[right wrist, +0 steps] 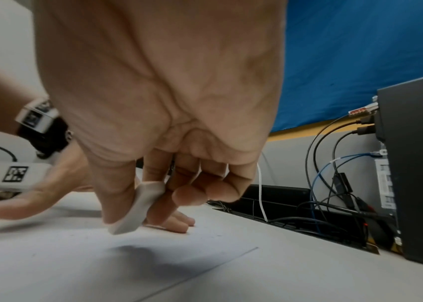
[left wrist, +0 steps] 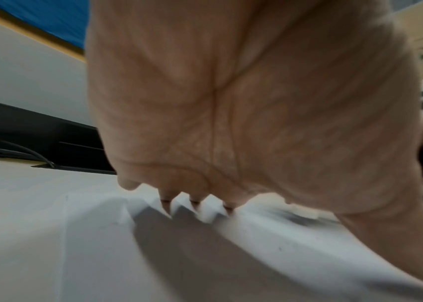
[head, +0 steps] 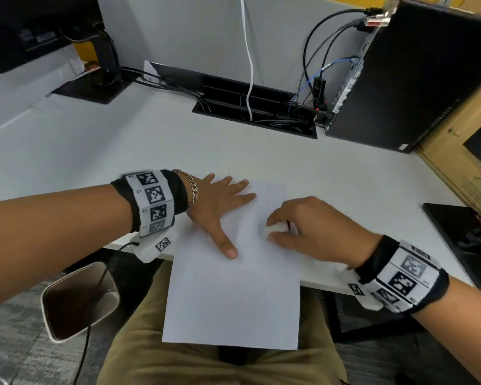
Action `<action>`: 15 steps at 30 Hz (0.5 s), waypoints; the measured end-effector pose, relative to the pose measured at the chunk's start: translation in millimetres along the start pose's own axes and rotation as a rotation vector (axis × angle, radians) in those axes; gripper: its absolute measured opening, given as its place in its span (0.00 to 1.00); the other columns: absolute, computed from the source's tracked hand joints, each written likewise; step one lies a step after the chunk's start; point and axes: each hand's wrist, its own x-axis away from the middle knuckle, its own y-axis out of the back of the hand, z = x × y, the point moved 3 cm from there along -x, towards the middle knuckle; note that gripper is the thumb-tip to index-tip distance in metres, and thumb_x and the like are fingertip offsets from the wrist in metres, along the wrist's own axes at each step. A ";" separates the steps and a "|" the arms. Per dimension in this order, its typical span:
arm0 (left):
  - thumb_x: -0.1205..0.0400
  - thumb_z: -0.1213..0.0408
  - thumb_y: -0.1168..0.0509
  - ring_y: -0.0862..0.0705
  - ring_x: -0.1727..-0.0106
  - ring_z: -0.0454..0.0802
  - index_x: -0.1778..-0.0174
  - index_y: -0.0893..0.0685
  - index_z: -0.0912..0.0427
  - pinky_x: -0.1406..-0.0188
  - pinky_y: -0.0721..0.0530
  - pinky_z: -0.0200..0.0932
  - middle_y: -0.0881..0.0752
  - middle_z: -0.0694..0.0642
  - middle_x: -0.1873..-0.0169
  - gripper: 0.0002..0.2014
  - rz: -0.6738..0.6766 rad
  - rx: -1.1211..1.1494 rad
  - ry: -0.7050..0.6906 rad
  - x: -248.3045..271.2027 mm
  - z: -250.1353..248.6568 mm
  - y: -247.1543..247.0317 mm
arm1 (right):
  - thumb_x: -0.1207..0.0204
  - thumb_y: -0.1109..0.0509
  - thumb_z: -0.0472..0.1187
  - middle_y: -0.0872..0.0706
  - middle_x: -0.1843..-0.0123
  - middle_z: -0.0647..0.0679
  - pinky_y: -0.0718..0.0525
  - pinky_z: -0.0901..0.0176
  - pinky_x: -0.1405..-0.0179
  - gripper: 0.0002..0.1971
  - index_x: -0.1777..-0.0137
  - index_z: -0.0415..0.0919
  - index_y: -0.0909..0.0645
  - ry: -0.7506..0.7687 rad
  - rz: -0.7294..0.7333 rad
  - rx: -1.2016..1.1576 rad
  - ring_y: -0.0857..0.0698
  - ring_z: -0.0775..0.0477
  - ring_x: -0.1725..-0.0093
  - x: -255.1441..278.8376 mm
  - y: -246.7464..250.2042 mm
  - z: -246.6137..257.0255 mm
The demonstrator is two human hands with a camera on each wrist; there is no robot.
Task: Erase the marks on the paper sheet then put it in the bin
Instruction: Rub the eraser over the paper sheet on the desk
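Note:
A white paper sheet (head: 233,298) lies on the white desk (head: 122,151), its near half hanging over the desk's front edge above my lap. My left hand (head: 220,201) lies flat with spread fingers on the sheet's upper left part, pressing it down. My right hand (head: 303,223) pinches a white eraser (head: 274,229) between thumb and fingers, its tip on the paper's right part. In the right wrist view the eraser (right wrist: 138,208) touches the paper sheet (right wrist: 101,261). Any marks are too faint to make out. A bin (head: 78,298) stands on the floor at the lower left.
A black computer tower (head: 411,79) stands at the back right with several cables running into an open cable tray (head: 256,107). A monitor stand (head: 95,84) is at the back left. A black flat object (head: 456,226) lies at the desk's right edge.

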 end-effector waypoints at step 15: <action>0.42 0.09 0.39 0.71 0.09 0.59 0.14 0.77 0.33 0.14 0.70 0.73 0.76 0.48 0.12 0.72 -0.064 -0.063 0.089 -12.4 -12.3 -10.3 | 0.15 0.32 0.54 0.20 0.54 0.57 0.16 0.51 0.48 0.17 0.32 0.51 0.14 0.177 0.122 0.128 0.17 0.49 0.48 -12.3 -9.4 12.6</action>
